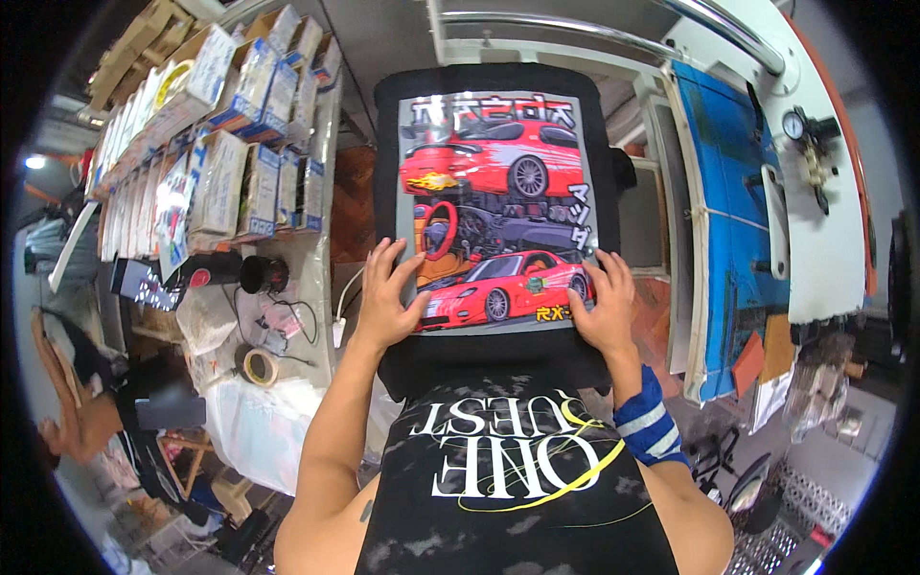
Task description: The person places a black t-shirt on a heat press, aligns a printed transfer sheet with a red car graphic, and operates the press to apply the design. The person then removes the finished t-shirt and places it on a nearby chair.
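Note:
A glossy sheet printed with red sports cars and a steering wheel (498, 225) lies on black cloth (388, 125), which looks like a T-shirt spread over a flat board. Spread fingers of my left hand (391, 299) rest at the sheet's lower left edge, the thumb on the print near its corner. At the lower right edge, my right hand (606, 299) lies the same way, fingers apart and the thumb at the corner. Neither hand is wrapped around anything. The sheet appears flat and roughly straight on the cloth.
Left of the board, a bench holds stacked cardboard boxes (216, 182), a tape roll (259, 366) and cables. On the right stand a blue padded panel (724, 240) and a white machine plate with a pressure gauge (793, 125). Metal rails (565, 21) cross behind. Another person (86, 412) is far left.

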The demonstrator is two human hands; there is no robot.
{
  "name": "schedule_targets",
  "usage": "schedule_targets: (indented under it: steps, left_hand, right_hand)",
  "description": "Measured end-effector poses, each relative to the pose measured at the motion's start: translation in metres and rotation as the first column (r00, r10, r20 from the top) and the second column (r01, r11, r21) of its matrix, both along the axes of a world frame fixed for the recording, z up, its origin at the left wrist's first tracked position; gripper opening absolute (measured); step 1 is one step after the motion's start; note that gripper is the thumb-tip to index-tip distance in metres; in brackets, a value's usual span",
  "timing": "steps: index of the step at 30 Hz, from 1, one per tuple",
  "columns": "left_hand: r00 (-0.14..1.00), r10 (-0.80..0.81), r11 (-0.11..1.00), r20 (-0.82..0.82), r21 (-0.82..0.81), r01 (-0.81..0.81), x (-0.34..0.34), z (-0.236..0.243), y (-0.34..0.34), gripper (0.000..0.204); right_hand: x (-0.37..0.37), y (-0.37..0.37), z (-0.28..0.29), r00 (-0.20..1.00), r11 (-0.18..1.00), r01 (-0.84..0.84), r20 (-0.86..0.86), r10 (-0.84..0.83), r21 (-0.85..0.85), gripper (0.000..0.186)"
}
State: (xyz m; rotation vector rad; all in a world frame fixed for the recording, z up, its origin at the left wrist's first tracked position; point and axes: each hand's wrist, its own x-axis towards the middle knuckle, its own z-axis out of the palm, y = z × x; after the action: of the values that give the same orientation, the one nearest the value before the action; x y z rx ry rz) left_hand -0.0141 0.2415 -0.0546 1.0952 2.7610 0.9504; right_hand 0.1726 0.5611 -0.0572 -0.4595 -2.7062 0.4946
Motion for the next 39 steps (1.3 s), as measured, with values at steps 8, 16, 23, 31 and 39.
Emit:
schedule_targets:
  steps: [8, 16, 23, 31, 39]
  left_hand:
    - [0.839, 0.409, 0.813, 0.359, 0.275, -0.513, -0.149, -0.017, 0.046, 0.042]
    - [0.217, -0.649, 0.412, 0.729, 0.577, -0.705, -0.245, -0.135, 0.06, 0.071]
    - [0.385, -0.455, 0.153, 0.803, 0.497, -0.854, -0.275, -0.12, 0.028, 0.03]
    - [0.54, -0.152, -0.018, 0.828, 0.544, -0.839, -0.296, -0.148, 0.02, 0.032]
    - [0.473, -0.262, 0.017, 0.841, 0.495, -0.869, -0.304, -0.158, 0.01, 0.042]
  right_hand:
    - [-0.099, 0.146, -0.067, 0.847, 0.503, 0.465, 0.202, -0.491, -0.729, 0.043]
    - [-0.15, 0.257, -0.162, 0.886, -0.036, -0.342, -0.309, -0.344, -0.939, 0.043]
    - [-0.173, 0.294, -0.144, 0.794, -0.328, -0.464, -0.223, -0.565, -0.823, 0.037]
    - [-0.185, 0.293, -0.156, 0.757, -0.186, -0.303, -0.117, -0.642, -0.935, 0.042]
    - [-0.191, 0.266, -0.141, 0.736, -0.212, -0.339, -0.118, -0.666, -0.916, 0.042]
